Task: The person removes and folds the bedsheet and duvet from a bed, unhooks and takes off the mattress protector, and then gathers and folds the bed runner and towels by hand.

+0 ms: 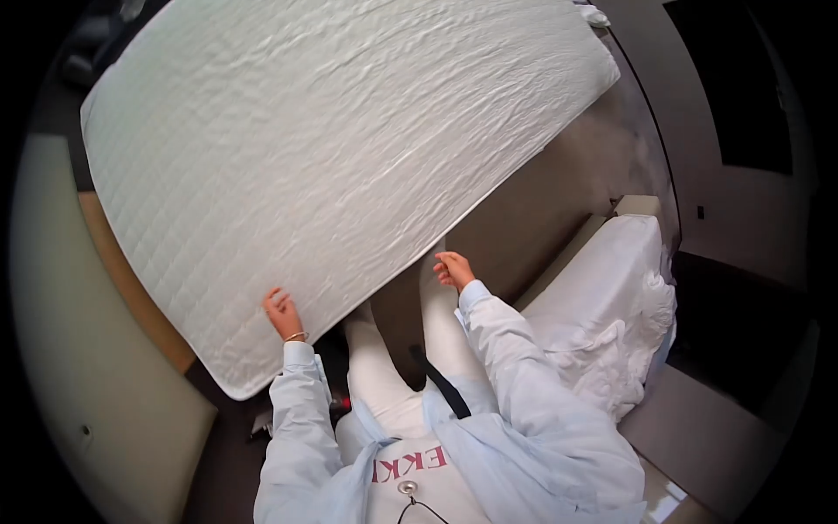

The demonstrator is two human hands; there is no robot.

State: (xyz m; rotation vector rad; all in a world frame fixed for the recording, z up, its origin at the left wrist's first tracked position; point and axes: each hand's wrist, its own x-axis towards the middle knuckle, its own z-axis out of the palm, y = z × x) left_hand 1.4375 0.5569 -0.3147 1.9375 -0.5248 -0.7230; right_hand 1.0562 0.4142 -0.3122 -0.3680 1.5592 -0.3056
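A large white quilted mattress (332,148) fills the upper middle of the view, its surface wrinkled and its near edge running diagonally past my legs. My left hand (281,314) is over the mattress near this edge, fingers loosely bent and apart, holding nothing; whether it touches the cover I cannot tell. Just off the edge, further right, my right hand (454,269) hangs in front of my leg with its fingers half curled and nothing visible in them.
To the right stands a seat or small bed (602,271) heaped with crumpled white bedding (602,358). A pale padded headboard (96,332) is on the left. A dark screen (733,83) hangs on the right wall. Brown floor (524,210) shows beyond the mattress edge.
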